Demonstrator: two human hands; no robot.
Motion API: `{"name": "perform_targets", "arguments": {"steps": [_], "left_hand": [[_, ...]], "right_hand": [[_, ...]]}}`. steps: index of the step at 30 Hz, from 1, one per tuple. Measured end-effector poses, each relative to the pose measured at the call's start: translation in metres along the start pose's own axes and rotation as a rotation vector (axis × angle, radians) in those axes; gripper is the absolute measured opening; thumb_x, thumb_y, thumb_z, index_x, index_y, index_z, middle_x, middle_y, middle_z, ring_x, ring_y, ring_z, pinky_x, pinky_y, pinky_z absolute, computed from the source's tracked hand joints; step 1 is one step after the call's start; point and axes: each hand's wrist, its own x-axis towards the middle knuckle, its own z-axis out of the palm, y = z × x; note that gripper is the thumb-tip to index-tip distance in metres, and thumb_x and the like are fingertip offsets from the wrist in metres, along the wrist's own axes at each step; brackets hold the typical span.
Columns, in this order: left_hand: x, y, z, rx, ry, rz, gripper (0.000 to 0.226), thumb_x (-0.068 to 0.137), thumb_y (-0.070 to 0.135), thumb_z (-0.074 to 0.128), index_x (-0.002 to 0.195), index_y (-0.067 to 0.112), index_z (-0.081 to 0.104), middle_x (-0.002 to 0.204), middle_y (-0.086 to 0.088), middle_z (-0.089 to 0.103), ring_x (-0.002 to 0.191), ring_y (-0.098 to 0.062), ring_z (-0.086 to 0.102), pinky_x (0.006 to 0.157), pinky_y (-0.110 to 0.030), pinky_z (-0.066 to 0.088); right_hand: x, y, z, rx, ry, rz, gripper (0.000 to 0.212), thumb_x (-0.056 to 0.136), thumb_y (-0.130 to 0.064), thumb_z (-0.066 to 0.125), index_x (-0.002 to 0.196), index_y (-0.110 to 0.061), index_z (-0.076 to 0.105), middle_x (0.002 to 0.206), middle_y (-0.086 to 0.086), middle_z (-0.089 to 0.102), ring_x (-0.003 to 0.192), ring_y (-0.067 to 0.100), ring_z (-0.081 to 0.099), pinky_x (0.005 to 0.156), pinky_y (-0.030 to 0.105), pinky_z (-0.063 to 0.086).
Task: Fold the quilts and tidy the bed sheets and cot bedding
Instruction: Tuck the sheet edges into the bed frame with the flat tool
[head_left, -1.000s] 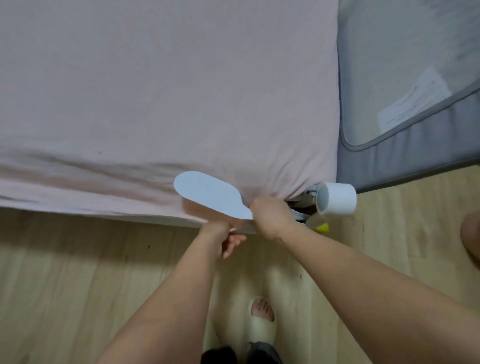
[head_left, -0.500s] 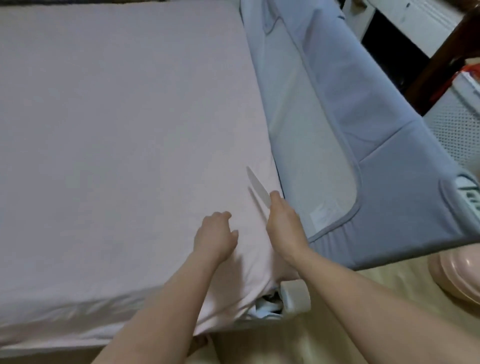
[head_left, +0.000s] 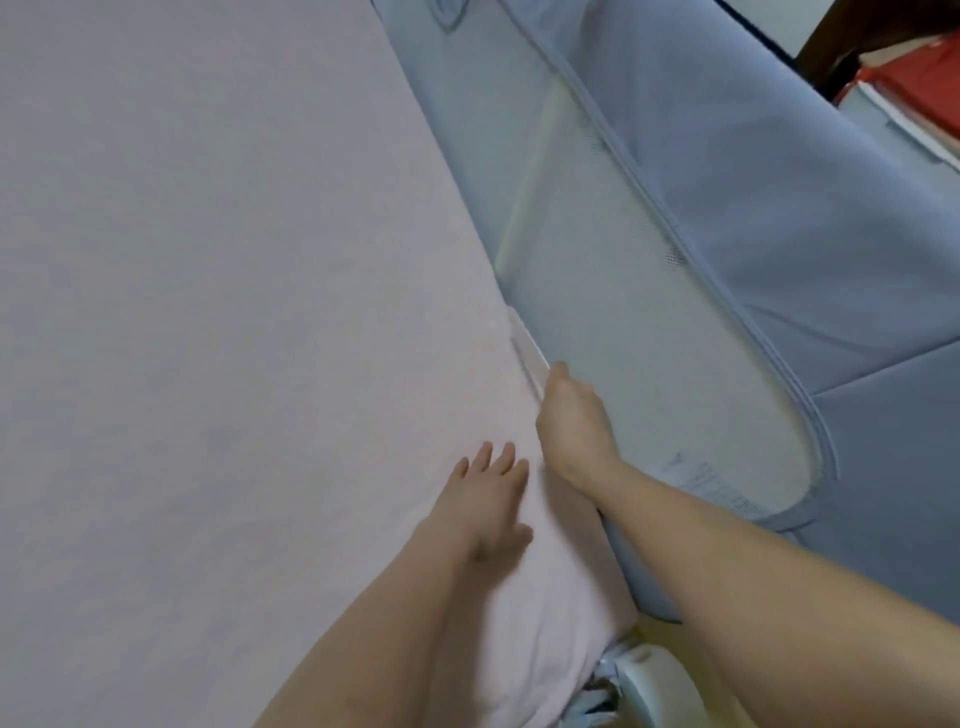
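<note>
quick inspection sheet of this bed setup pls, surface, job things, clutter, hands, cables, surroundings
surface: pink sheet lies smooth over the mattress, slightly bunched at the near corner.
job's things: white tucking paddle is wedged edge-on between the sheet and the grey mesh bed rail.
clutter: nothing seen on the sheet.
hands: left hand lies flat on the sheet, fingers straight; right hand grips the paddle at the sheet's edge.
cables: nothing seen.
surroundings: white rail foot at the bed's near corner; red and white items beyond the rail, too cropped to identify.
</note>
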Motion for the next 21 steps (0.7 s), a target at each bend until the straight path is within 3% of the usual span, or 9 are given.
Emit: {"name": "perform_targets", "arguments": {"steps": [4, 8, 11, 14, 16, 17, 18, 19, 21], "left_hand": [[0.006, -0.003, 0.002, 0.012, -0.054, 0.026, 0.084, 0.091, 0.042, 0.053, 0.154, 0.018, 0.004, 0.162, -0.003, -0.006, 0.147, -0.032, -0.007, 0.119, -0.047, 0.006], [0.01, -0.002, -0.005, -0.015, -0.057, 0.033, 0.079, 0.093, 0.039, 0.052, 0.154, 0.02, 0.005, 0.162, -0.001, -0.005, 0.148, -0.031, -0.005, 0.118, -0.048, 0.007], [0.015, 0.003, -0.008, -0.008, -0.07, 0.045, 0.08, 0.092, 0.04, 0.054, 0.154, 0.019, 0.008, 0.162, -0.002, -0.004, 0.148, -0.031, -0.006, 0.117, -0.051, 0.006], [0.022, 0.003, -0.006, 0.02, -0.093, 0.091, 0.08, 0.09, 0.04, 0.056, 0.153, 0.02, 0.012, 0.162, 0.001, -0.003, 0.148, -0.03, -0.009, 0.116, -0.055, 0.0], [0.024, 0.004, -0.002, 0.064, -0.121, 0.16, 0.075, 0.09, 0.04, 0.056, 0.152, 0.02, 0.018, 0.162, 0.003, 0.002, 0.148, -0.028, -0.009, 0.115, -0.057, -0.004], [0.024, 0.005, 0.0, 0.076, -0.144, 0.196, 0.072, 0.091, 0.04, 0.055, 0.151, 0.021, 0.022, 0.162, 0.004, 0.005, 0.148, -0.026, -0.008, 0.115, -0.056, -0.006], [0.026, 0.006, 0.0, 0.076, -0.175, 0.234, 0.067, 0.092, 0.039, 0.054, 0.15, 0.021, 0.027, 0.161, 0.004, 0.01, 0.148, -0.024, -0.006, 0.116, -0.054, -0.006], [0.026, 0.007, -0.002, 0.048, -0.2, 0.269, 0.061, 0.093, 0.037, 0.053, 0.148, 0.021, 0.033, 0.16, 0.003, 0.018, 0.149, -0.022, 0.0, 0.117, -0.051, -0.005], [0.028, 0.001, -0.011, -0.146, -0.16, 0.3, 0.041, 0.094, 0.027, 0.054, 0.134, 0.018, 0.055, 0.146, -0.001, 0.046, 0.141, -0.019, 0.031, 0.118, -0.04, 0.018]], "right_hand": [[0.01, -0.004, 0.008, 0.012, -0.019, 0.022, 0.025, 0.089, 0.006, 0.037, 0.109, -0.002, 0.048, 0.109, 0.022, 0.061, 0.099, 0.038, 0.06, 0.069, 0.034, 0.038], [0.002, 0.003, 0.012, -0.047, 0.081, -0.025, 0.029, 0.086, 0.007, 0.038, 0.11, -0.005, 0.046, 0.099, 0.019, 0.063, 0.09, 0.037, 0.061, 0.063, 0.034, 0.035], [0.008, 0.016, 0.017, -0.036, 0.019, 0.073, 0.029, 0.088, 0.005, 0.035, 0.113, -0.003, 0.049, 0.108, 0.019, 0.062, 0.099, 0.037, 0.06, 0.071, 0.037, 0.04], [0.012, 0.036, 0.022, -0.031, -0.22, 0.213, 0.027, 0.09, 0.0, 0.044, 0.115, 0.001, 0.055, 0.119, 0.02, 0.059, 0.108, 0.035, 0.058, 0.083, 0.035, 0.046], [0.002, 0.051, 0.018, -0.209, -0.644, 0.282, 0.028, 0.094, -0.007, 0.052, 0.119, 0.005, 0.057, 0.121, 0.017, 0.063, 0.106, 0.03, 0.058, 0.086, 0.032, 0.045], [-0.009, 0.061, 0.018, -0.327, -0.819, 0.314, 0.027, 0.095, -0.01, 0.054, 0.114, 0.008, 0.059, 0.112, 0.016, 0.068, 0.101, 0.029, 0.057, 0.084, 0.031, 0.045], [-0.02, 0.07, 0.017, -0.414, -0.898, 0.32, 0.026, 0.095, -0.011, 0.054, 0.11, 0.01, 0.06, 0.106, 0.015, 0.07, 0.1, 0.029, 0.058, 0.084, 0.03, 0.045], [-0.03, 0.079, 0.019, -0.419, -0.863, 0.311, 0.026, 0.096, -0.01, 0.051, 0.111, 0.009, 0.059, 0.11, 0.015, 0.069, 0.106, 0.029, 0.058, 0.088, 0.029, 0.045], [-0.04, 0.073, 0.02, -0.288, -0.513, 0.247, 0.025, 0.094, -0.004, 0.042, 0.114, 0.001, 0.056, 0.119, 0.017, 0.061, 0.111, 0.03, 0.058, 0.089, 0.031, 0.045]]}}
